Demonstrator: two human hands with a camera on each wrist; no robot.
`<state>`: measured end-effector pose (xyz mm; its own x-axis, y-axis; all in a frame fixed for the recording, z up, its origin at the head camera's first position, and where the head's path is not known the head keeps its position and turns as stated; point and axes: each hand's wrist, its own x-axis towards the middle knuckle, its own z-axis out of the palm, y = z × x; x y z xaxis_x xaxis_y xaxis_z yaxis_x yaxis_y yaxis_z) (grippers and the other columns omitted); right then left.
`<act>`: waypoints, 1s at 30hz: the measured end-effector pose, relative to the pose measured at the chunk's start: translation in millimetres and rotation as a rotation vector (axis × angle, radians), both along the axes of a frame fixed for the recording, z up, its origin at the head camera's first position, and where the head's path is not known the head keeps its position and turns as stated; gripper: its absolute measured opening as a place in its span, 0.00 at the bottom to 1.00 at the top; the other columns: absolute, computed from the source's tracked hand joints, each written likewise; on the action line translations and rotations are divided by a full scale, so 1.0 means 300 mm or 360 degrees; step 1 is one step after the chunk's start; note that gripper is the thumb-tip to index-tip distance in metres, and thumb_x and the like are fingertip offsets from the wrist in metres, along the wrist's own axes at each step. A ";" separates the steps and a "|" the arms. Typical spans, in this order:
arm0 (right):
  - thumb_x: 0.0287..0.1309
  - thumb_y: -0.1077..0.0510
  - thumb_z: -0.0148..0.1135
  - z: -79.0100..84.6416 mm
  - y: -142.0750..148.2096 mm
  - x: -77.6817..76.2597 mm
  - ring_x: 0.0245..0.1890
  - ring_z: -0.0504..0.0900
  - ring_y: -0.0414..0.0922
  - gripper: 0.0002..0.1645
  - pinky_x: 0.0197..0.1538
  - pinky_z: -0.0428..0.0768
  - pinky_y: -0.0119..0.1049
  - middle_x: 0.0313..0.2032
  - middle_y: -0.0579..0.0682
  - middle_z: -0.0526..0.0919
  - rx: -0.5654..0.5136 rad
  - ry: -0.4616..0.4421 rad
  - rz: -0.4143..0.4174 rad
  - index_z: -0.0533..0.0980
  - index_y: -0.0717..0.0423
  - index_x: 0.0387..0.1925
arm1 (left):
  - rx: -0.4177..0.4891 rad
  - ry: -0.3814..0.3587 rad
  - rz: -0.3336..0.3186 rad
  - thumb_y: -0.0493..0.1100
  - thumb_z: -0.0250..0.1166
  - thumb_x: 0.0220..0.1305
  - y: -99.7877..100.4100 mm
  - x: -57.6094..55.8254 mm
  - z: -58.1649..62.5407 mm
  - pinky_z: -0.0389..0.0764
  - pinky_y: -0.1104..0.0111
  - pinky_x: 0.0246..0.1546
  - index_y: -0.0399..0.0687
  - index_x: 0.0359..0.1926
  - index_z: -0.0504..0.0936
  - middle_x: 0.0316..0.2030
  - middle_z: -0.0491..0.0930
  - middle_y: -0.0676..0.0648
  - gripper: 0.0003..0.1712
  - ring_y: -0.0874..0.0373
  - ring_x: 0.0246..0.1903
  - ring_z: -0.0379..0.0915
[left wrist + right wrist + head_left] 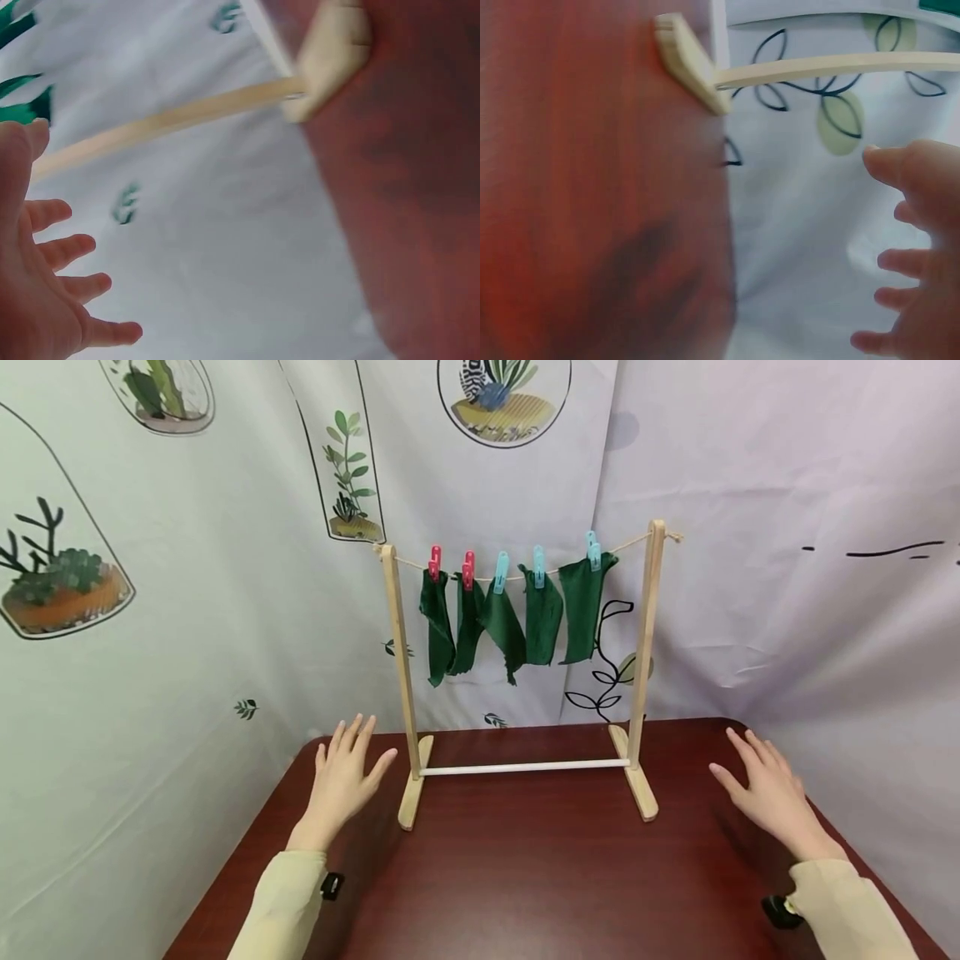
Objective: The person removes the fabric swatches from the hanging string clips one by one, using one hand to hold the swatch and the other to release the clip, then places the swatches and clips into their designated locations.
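A small wooden drying rack (647, 643) stands at the back of the table, a string (633, 542) tied between its two posts. Several dark green cloth pieces (583, 610) hang from the string, held by red clothespins (468, 570) on the left and light blue clothespins (538, 567) toward the right. To the left of the rack, my left hand (345, 781) is raised with fingers spread, holding nothing. On the other side my right hand (772, 793) hovers over the table's right part, fingers extended and apart from the rack.
The dark red-brown table (525, 868) runs beneath the rack and both hands. A white rod (525, 767) joins the rack's two wooden feet (415, 785). Behind and beside the table hangs a pale fabric backdrop (750, 610) printed with plants.
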<state>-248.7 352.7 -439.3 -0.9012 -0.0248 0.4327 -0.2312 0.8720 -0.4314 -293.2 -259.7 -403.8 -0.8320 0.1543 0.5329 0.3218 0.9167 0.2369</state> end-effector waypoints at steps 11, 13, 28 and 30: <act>0.71 0.56 0.59 0.296 -0.059 -0.036 0.55 0.74 0.67 0.29 0.57 0.73 0.44 0.60 0.70 0.74 -0.0200 0.0451 -0.0006 0.69 0.64 0.69 | 0.0278 0.0338 -0.0298 0.48 0.65 0.71 0.108 -0.032 0.286 0.68 0.40 0.61 0.39 0.72 0.68 0.66 0.70 0.34 0.34 0.35 0.65 0.65; 0.70 0.57 0.61 0.350 -0.074 -0.045 0.51 0.77 0.62 0.27 0.52 0.70 0.26 0.59 0.67 0.77 -0.0229 0.0552 0.0007 0.72 0.63 0.66 | 0.0323 0.0389 -0.0346 0.47 0.66 0.70 0.132 -0.035 0.339 0.69 0.41 0.61 0.39 0.71 0.70 0.65 0.71 0.35 0.33 0.38 0.64 0.67; 0.70 0.53 0.61 0.586 -0.208 -0.109 0.45 0.73 0.19 0.24 0.48 0.70 0.15 0.55 0.57 0.83 -0.0397 0.0661 0.0118 0.77 0.53 0.64 | 0.0532 0.0429 -0.0682 0.49 0.68 0.69 0.343 -0.081 0.648 0.75 0.55 0.61 0.45 0.69 0.74 0.62 0.76 0.44 0.31 0.49 0.61 0.74; 0.70 0.51 0.61 0.610 -0.237 -0.126 0.43 0.73 0.16 0.24 0.47 0.71 0.15 0.54 0.57 0.84 -0.0440 0.0663 0.0122 0.78 0.54 0.63 | 0.0569 0.0385 -0.0716 0.50 0.68 0.69 0.388 -0.093 0.684 0.75 0.60 0.62 0.45 0.68 0.74 0.63 0.76 0.45 0.31 0.52 0.61 0.74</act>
<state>-286.5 281.6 -256.3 -0.6508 0.0819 0.7548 -0.4917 0.7120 -0.5013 -321.1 -143.4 -198.6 -0.5760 0.2390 0.7817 0.7411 0.5563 0.3759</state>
